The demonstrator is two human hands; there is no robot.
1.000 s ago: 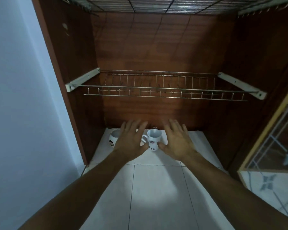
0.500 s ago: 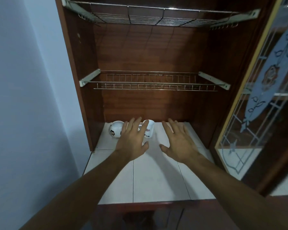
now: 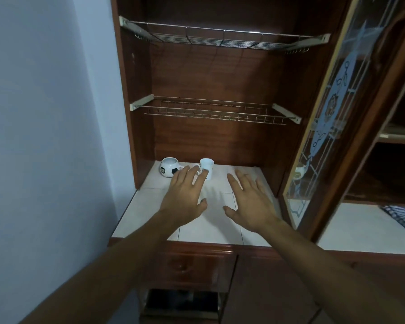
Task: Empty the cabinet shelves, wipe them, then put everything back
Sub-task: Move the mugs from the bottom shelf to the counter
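Two mugs stand at the back left of the white tiled shelf [image 3: 150,206] in the brown wooden cabinet: a round football-patterned mug [image 3: 168,167] and a white straight mug [image 3: 207,167]. My left hand [image 3: 185,197] hovers palm down with spread fingers just in front of both mugs, its fingertips overlapping the white one's handle side. My right hand [image 3: 249,202] is spread flat over the tiles to the right. Neither hand holds anything. Two bare wire racks, a lower rack [image 3: 215,111] and an upper rack [image 3: 222,38], span the cabinet above.
The glass cabinet door [image 3: 332,118] with a frosted pattern stands open on the right. Beyond it lies another compartment with a striped cloth [image 3: 402,216] on its counter. A drawer [image 3: 192,265] sits below the tiled shelf. A pale wall runs along the left.
Both hands have drawn back from the mugs toward the shelf's front. The view has pulled away, now showing the upper rack, the open door and the drawer below.
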